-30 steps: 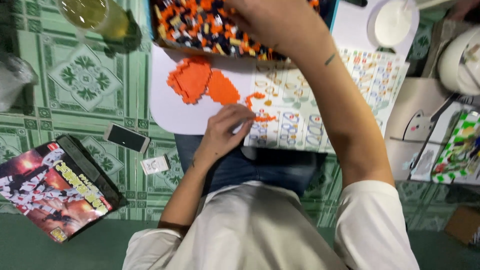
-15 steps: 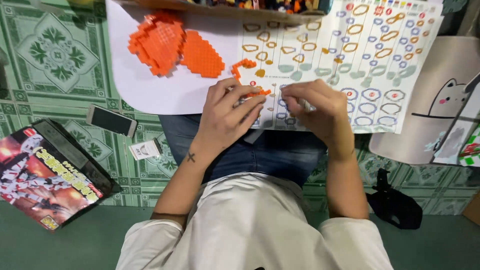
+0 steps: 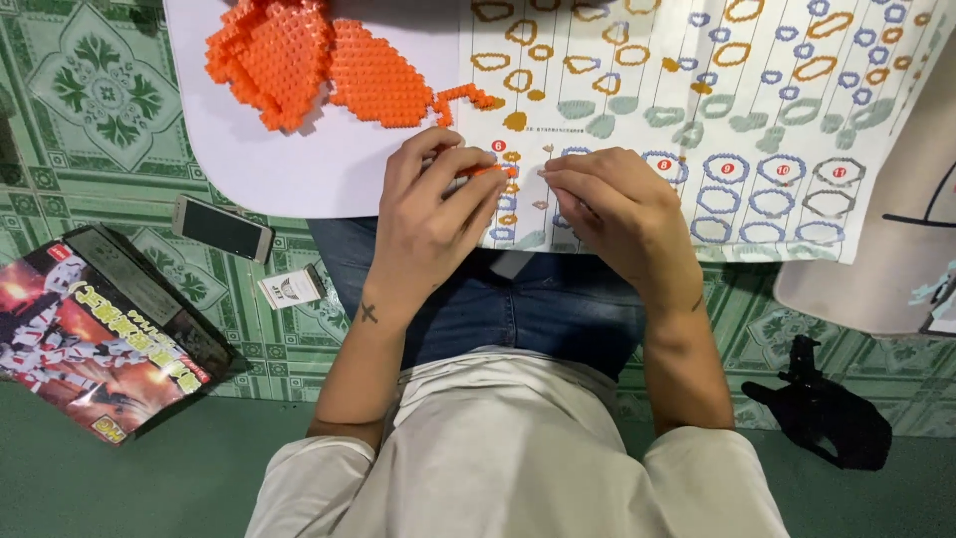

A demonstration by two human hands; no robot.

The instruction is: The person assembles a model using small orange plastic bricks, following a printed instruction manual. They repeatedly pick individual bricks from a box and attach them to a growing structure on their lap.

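Hands [image 3: 528, 199] pinching orange bead strip [image 3: 485, 170]

Two hands, left [image 3: 433, 214] and right [image 3: 607, 204]; one phone [image 3: 221, 228]; one printed box [image 3: 100, 329]; one instruction sheet [image 3: 697, 120].

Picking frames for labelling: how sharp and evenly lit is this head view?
Head view: mostly sharp; left hand and right hand crisp, soft shadow under the orange bead pieces, mild sheen on the phone, darker bottom edge.

Green patterned floor [image 3: 90, 110] bears phone [image 3: 221, 228], box [image 3: 105, 329], white board [image 3: 299, 149].
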